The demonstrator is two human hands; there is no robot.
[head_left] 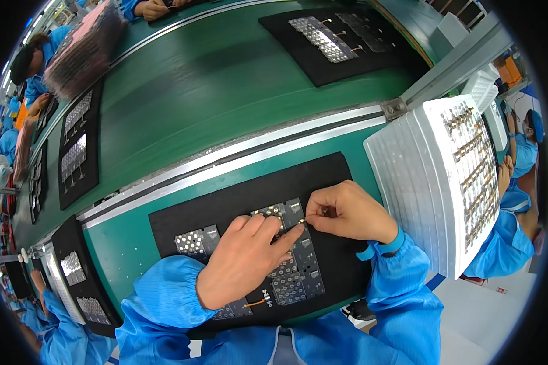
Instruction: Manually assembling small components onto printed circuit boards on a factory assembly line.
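On the black mat in front of me lies a grey panel of small square parts, running from the mat's middle down toward my chest. My left hand rests flat on the panel, fingers loosely spread, the forefinger stretched out to a tiny gold piece at the panel's upper edge. My right hand is curled just beside it, thumb and forefinger pinched narrow over something small at that same edge; I cannot tell exactly what they hold. Both hands nearly touch at the fingertips. A thin orange wire sticks out of the panel below my left wrist. To my right stands a white tray stack with rows of metal parts on top. Beyond the mat runs the green belt.
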